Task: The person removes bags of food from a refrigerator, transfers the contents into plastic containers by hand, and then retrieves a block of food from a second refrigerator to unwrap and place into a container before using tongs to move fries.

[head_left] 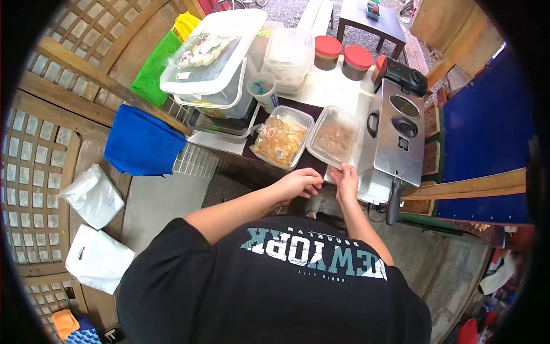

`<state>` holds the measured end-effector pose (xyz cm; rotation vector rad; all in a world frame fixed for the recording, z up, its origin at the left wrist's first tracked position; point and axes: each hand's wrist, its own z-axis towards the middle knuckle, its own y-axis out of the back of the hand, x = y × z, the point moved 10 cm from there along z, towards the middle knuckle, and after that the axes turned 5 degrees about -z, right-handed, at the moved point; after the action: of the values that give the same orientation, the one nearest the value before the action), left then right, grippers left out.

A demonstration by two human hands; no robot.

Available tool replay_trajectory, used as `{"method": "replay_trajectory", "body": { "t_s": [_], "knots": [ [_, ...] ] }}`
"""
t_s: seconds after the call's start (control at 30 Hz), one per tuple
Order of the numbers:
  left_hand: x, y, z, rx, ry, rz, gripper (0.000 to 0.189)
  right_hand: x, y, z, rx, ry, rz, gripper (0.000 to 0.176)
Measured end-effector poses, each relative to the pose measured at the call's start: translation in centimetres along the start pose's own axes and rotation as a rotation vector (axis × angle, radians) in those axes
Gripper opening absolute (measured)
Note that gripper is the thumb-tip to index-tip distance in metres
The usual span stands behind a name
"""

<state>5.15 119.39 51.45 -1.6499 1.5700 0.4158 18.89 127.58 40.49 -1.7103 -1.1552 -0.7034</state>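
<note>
My right hand [346, 182] is at the near edge of a clear rectangular plastic container [334, 136], its fingers gripping the rim. Something brownish shows through the plastic. Just to the left, my left hand [302, 183] hovers in front of the table edge, fingers loosely curled and a little apart, with nothing visible in them. Beyond it stands an open plastic tub [310, 123] with a clear bag of golden-brown pieces [279, 141] inside.
A steel appliance [395, 129] with a black handle [393, 203] stands at the right. Behind are red-lidded jars [358, 57], stacked clear containers [289, 54] and a plastic cup [263, 90]. A large white-lidded bin [215, 51] is at the left, near a blue cloth [143, 140].
</note>
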Motion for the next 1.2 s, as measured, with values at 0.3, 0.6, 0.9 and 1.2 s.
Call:
{"method": "replay_trajectory", "body": {
  "t_s": [0.3,0.6,0.9,1.2],
  "knots": [
    [-5.3,12.2,-6.4,-0.416,-0.617,0.108,0.012,3.3,-2.2,7.7,-0.084,0.178,-0.173,0.019],
    [-8.7,15.0,-12.2,-0.573,-0.742,0.485,0.009,5.4,-5.8,16.9,-0.123,0.247,-0.484,0.023],
    [-9.0,18.8,-13.0,-0.554,-0.685,0.543,0.01,4.7,-8.1,22.2,-0.098,0.227,-0.423,0.03],
    [-10.1,18.8,-12.1,-0.529,-0.718,0.624,0.01,13.1,-12.2,15.8,-0.372,0.556,-1.044,0.048]
  ]
}}
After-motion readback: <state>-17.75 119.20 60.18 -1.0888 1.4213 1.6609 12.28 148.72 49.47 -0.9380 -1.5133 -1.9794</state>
